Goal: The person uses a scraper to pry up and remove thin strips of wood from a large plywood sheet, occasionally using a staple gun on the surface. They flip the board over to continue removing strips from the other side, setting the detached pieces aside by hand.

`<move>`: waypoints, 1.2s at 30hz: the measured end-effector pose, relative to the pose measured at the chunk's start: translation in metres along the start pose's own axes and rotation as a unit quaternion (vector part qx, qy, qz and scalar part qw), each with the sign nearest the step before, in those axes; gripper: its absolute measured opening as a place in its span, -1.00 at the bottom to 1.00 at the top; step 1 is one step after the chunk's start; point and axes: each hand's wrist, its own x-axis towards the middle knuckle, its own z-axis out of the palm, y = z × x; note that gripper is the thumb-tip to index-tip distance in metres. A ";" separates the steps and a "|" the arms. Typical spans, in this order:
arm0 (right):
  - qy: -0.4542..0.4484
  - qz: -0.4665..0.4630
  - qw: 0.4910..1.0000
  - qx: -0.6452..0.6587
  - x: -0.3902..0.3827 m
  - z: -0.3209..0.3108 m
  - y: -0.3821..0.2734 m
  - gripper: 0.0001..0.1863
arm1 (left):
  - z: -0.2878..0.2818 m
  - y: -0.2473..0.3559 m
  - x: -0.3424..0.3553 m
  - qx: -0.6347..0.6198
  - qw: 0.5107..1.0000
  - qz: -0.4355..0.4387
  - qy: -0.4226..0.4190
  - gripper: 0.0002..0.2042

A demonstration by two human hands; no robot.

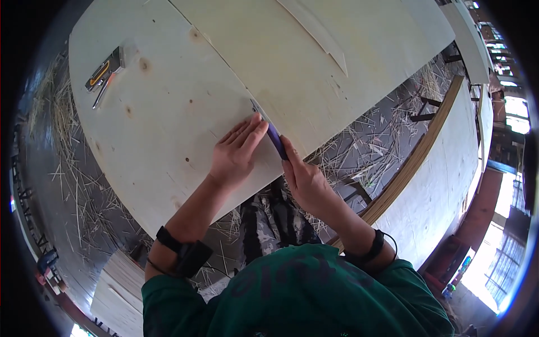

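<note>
My right hand (307,178) grips a purple-handled utility knife (275,137), its blade end pointing away from me along the seam (238,80) between two pale wood sheets. The left hand (237,147) lies with fingers stretched out on the left sheet (163,112), fingertips close beside the knife's front end. The blade's tip is too small to tell whether it sits in the seam. A staple gun (105,76) with orange trim and a metal lever lies on the same sheet, at the far left.
A loose veneer strip (317,33) lies on the right sheet (370,39). Wood slivers (359,149) litter the floor around the table. At the right stands a thick stack of sheets (421,174); more boards (120,286) lie at the lower left.
</note>
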 end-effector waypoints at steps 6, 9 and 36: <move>-0.034 0.040 0.998 -0.036 -0.087 -0.017 0.008 -0.42 | -0.002 0.028 -0.029 0.031 0.987 0.147 -0.056 -0.61; -0.047 0.050 0.997 -0.044 -0.136 -0.021 -0.019 -0.43 | -0.036 0.036 -0.046 -0.014 0.963 0.244 -0.109 -0.60; 0.303 0.079 0.914 0.259 0.234 -0.004 -0.034 -0.61 | -0.078 -0.047 0.010 0.093 0.991 -0.099 0.021 -0.32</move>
